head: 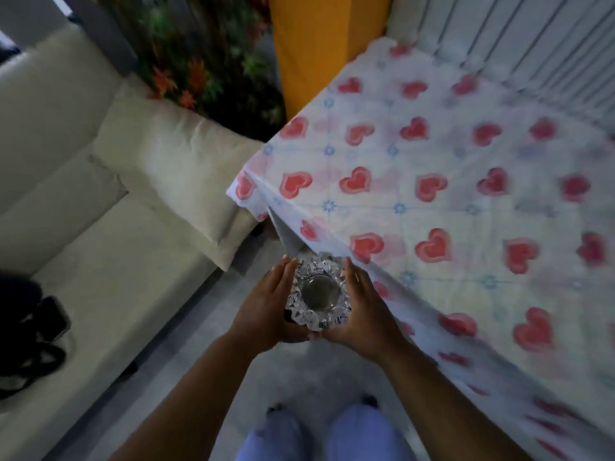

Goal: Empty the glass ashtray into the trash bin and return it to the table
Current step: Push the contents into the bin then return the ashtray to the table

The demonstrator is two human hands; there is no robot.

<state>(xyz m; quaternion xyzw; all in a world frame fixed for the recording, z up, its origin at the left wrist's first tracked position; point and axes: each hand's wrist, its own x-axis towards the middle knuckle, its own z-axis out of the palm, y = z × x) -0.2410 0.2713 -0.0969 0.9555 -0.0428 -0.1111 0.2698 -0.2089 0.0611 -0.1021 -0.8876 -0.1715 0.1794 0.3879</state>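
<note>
The cut-glass ashtray is held upright between both hands, in the air in front of me, just off the near left corner of the table. My left hand cups its left side and underside. My right hand presses against its right side. The bowl of the ashtray looks dark and I see no loose contents in it. The table carries a white cloth printed with red hearts. No trash bin is in view.
A cream sofa with a cushion stands at the left, with a black bag on its seat. Artificial foliage and an orange curtain are behind. Grey floor lies below my legs.
</note>
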